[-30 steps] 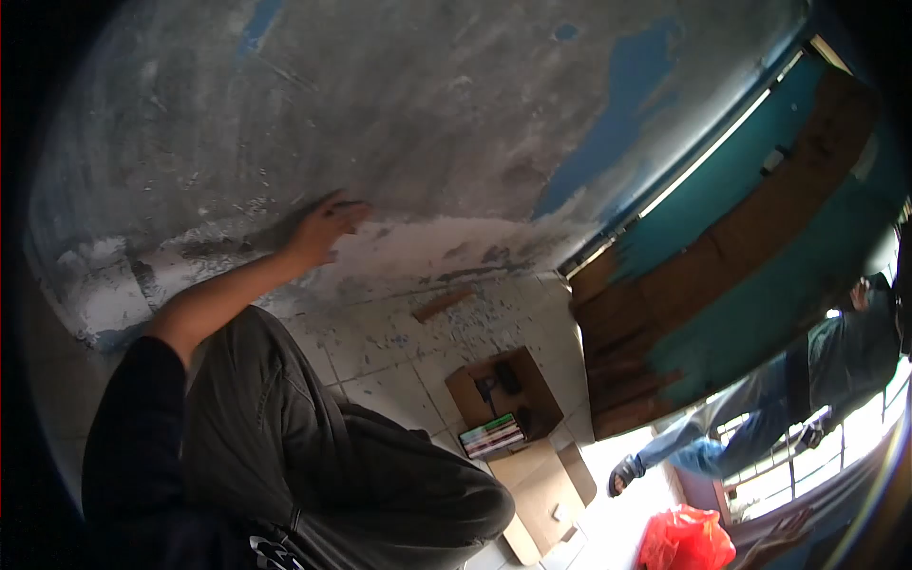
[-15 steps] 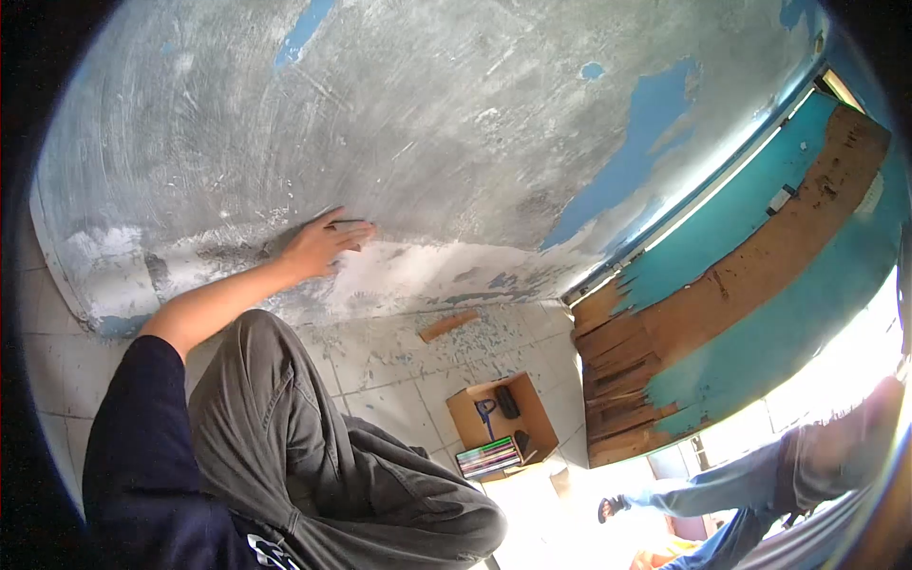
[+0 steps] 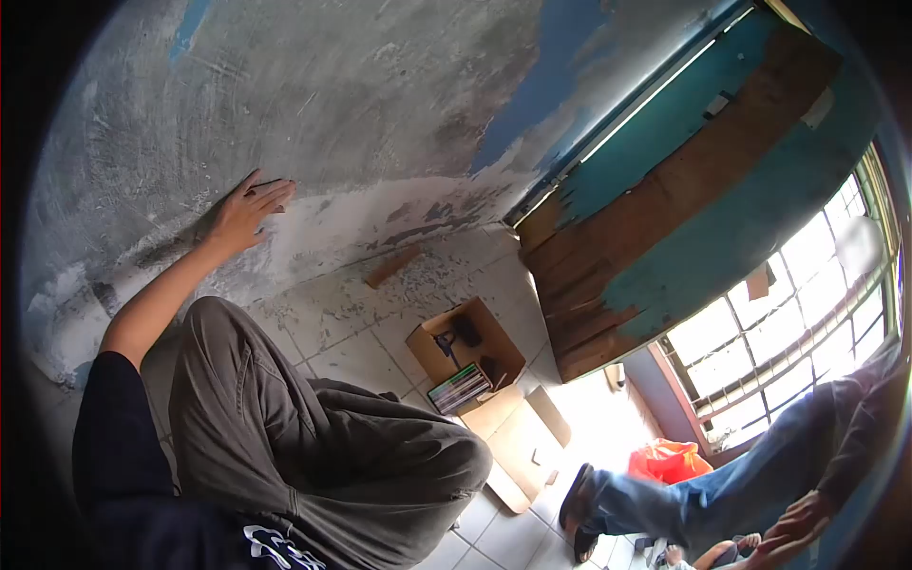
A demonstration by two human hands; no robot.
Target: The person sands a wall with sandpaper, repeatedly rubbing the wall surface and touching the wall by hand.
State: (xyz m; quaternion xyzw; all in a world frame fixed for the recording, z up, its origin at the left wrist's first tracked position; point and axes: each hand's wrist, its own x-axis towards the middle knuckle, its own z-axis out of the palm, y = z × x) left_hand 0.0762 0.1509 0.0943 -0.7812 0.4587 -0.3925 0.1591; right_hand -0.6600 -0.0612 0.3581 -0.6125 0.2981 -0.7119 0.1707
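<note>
My left hand (image 3: 242,217) reaches out from a dark sleeve and presses on the scraped grey wall (image 3: 313,123), palm towards it. Its fingers point right, partly spread, over a thin dark piece (image 3: 276,181) that shows only as an edge; its kind is hidden. The hand lies just above a whitish band along the bottom of the wall. Blue patches (image 3: 537,85) remain on the surface. My right hand is out of view. My bent knee in grey trousers (image 3: 237,370) is below the arm.
Flakes and a brown strip (image 3: 393,267) lie on the floor tiles. A cardboard box (image 3: 494,337) holds disc cases and dark items. A worn teal and brown door (image 3: 684,180) stands right. Another person in jeans (image 3: 722,494) is near an orange bag (image 3: 668,461) and barred window.
My view has turned right, so the wall, box and hand sit further left. The window and the other person's hand now show. My left hand stays against the wall.
</note>
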